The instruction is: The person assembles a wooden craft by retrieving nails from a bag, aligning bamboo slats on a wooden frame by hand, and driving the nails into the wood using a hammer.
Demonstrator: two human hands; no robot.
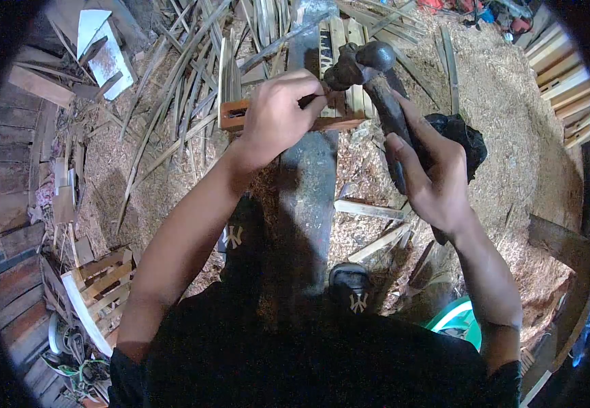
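Observation:
My right hand [438,170] is wrapped round the dark wooden handle of a hammer [377,64], its round metal head raised above a slatted wooden piece. My left hand [281,109] is pinched closed over that slatted wooden piece [235,115], near its reddish-brown front bar. Whatever lies between the left fingertips is too small to make out. The piece rests across a long grey plank [312,183] that runs away from me between my feet.
Thin wooden strips [186,81] lie heaped on the sawdust at the back left. Slatted wooden frames [567,88] stand at the right, another [101,289] at the lower left. A green basin [468,319] sits near my right forearm. A white broken board [108,58] lies upper left.

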